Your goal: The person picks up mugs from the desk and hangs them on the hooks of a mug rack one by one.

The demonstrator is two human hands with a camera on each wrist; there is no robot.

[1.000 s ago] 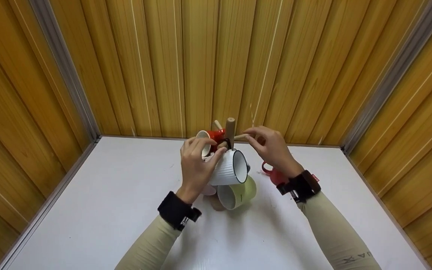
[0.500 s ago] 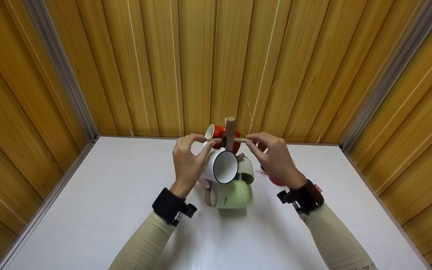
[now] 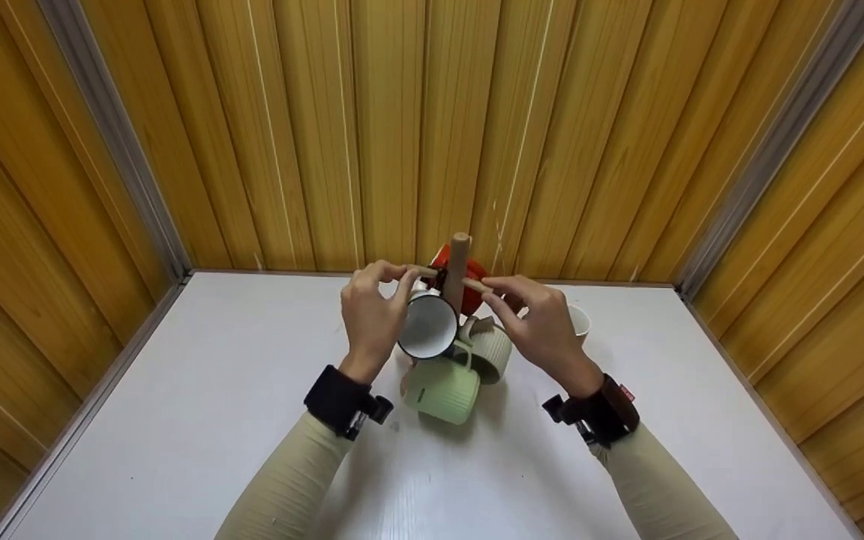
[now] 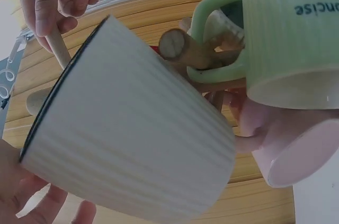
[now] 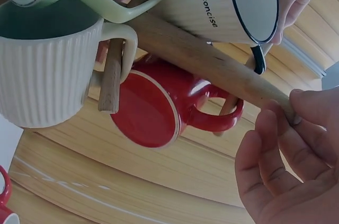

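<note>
A wooden mug tree (image 3: 458, 259) stands on the white table between both hands. My left hand (image 3: 372, 315) pinches the end of a peg on its left side; a white ribbed mug (image 4: 132, 123) with a black rim hangs from that peg, mouth toward me. With thumb and fingers, my right hand (image 3: 544, 322) pinches the tip of a peg on the right. Lower pegs carry a light green mug (image 3: 441, 390), a cream ribbed mug (image 3: 490, 349) and a pink mug (image 4: 296, 150). A red mug (image 5: 151, 107) hangs at the back, partly hidden by the post.
Behind the right hand, a cup with a white inside (image 3: 580, 321) stands on the table (image 3: 252, 405), mostly covered by the hand. Wood-patterned panels (image 3: 387, 135) wall in the back and both sides.
The mug tree has turned clockwise as seen from above: the white and green mugs swung left, the cream mug came round to the front right. My left hand moved slightly left onto a peg.
</note>
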